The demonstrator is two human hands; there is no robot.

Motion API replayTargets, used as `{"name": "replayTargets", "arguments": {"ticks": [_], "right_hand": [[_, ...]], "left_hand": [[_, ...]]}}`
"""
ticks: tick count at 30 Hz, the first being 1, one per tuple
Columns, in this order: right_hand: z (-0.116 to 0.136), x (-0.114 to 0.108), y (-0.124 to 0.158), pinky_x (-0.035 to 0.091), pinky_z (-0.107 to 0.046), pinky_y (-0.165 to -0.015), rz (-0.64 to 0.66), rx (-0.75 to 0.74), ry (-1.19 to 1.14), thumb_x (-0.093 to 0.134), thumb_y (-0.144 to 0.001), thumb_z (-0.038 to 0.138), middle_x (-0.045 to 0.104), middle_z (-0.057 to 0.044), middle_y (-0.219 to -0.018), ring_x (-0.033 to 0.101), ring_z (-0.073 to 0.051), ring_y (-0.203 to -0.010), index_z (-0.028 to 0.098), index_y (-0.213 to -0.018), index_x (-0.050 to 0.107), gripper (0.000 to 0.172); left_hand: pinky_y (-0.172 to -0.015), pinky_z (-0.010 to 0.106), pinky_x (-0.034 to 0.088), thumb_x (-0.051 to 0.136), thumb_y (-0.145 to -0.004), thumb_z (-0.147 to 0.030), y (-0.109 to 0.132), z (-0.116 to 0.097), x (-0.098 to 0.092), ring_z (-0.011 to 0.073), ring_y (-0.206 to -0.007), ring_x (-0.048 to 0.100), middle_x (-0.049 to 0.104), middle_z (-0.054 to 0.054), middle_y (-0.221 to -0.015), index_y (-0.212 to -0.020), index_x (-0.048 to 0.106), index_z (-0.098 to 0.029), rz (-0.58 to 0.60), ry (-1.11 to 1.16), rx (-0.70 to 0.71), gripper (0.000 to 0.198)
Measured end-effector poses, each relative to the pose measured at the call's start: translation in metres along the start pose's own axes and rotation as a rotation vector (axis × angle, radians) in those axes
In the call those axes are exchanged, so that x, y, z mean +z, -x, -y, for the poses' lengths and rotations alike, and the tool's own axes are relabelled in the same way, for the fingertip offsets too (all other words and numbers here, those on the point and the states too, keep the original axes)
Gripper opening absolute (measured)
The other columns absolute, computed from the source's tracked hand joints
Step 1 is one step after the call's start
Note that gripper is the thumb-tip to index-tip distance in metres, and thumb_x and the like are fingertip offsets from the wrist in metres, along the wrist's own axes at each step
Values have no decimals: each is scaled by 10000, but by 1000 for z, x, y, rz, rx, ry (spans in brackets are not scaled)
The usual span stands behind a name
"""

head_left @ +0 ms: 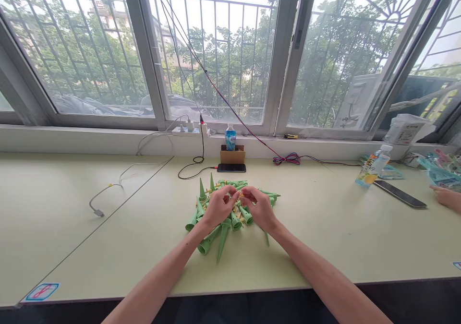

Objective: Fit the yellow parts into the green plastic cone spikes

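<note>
Over a pile of green plastic watering spikes [223, 240], both my hands meet fingertip to fingertip. My left hand [220, 205] is closed in a pinch at a small yellow-orange part [241, 196]. From the other side my right hand [260, 208] pinches at the same part, whose shape is mostly covered by fingers. The spikes are hollow cones with round open collars, lying in different directions; a few point upward behind my left hand. Small yellow pieces are mixed among them, partly hidden below my hands.
Behind the pile a black phone [231, 168] lies before a small cardboard box [232, 156] with a blue-labelled bottle [230, 137]. Cables [286, 159] run along the sill. To the right are a drink bottle [372, 168], another phone [399, 194] and another person's hand [446, 198].
</note>
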State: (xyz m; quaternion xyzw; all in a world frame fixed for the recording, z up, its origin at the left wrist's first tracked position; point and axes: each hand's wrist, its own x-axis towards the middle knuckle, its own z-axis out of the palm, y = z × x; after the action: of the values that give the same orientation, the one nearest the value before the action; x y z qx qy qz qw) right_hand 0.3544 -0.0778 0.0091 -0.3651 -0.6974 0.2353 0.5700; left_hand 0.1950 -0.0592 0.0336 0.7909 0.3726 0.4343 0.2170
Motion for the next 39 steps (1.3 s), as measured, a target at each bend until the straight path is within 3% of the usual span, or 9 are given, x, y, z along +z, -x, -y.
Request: {"name": "replayTargets", "arguments": {"ticks": [4, 9, 22, 25, 31, 39], "right_hand": [[1, 0, 0, 529, -272, -651, 21, 1, -25, 531, -900, 291, 616, -19, -811, 583, -136, -654, 200, -943, 592, 118], [1, -1, 1, 509, -266, -636, 23, 7, -1, 500, -925, 318, 615, -14, -794, 584, -131, -627, 198, -920, 585, 147], [5, -2, 1, 485, -260, -641, -18, -31, 151, 495, -928, 317, 643, -32, -797, 575, -149, -666, 187, -910, 613, 177], [4, -2, 0, 472, -255, -623, -70, -18, 191, 502, -922, 314, 643, -35, -776, 576, -152, -669, 180, -895, 616, 179], [4, -3, 0, 459, -242, -587, -110, -5, 237, 497, -921, 321, 642, -40, -765, 577, -153, -670, 175, -870, 624, 200], [2, -3, 0, 462, -236, -564, -120, -4, 250, 506, -906, 314, 651, -38, -770, 592, -149, -666, 177, -862, 625, 186]], "left_hand": [[-445, 212, 307, 476, -916, -377, 1, 0, 0, 65, -460, 422, 617, 20, -825, -889, 598, -170, 14, 46, 1, 242], [-481, 214, 354, 477, -920, -390, 0, 1, 0, 85, -515, 492, 626, 29, -824, -850, 606, -163, 6, 59, 1, 270], [-473, 216, 319, 485, -908, -386, -2, 5, 1, 78, -477, 422, 572, -6, -722, -800, 577, -169, -31, 42, -16, 259], [-458, 213, 299, 479, -906, -381, -3, 7, 0, 67, -447, 375, 563, -18, -698, -785, 562, -174, -97, 12, -51, 254], [-502, 220, 375, 524, -864, -359, -3, 13, -1, 81, -447, 431, 597, -24, -696, -865, 572, -194, -231, -116, -142, 171], [-598, 262, 427, 574, -808, -391, -1, 19, -2, 173, -651, 601, 636, 2, -732, -955, 581, -207, -163, -351, -213, 235]]}}
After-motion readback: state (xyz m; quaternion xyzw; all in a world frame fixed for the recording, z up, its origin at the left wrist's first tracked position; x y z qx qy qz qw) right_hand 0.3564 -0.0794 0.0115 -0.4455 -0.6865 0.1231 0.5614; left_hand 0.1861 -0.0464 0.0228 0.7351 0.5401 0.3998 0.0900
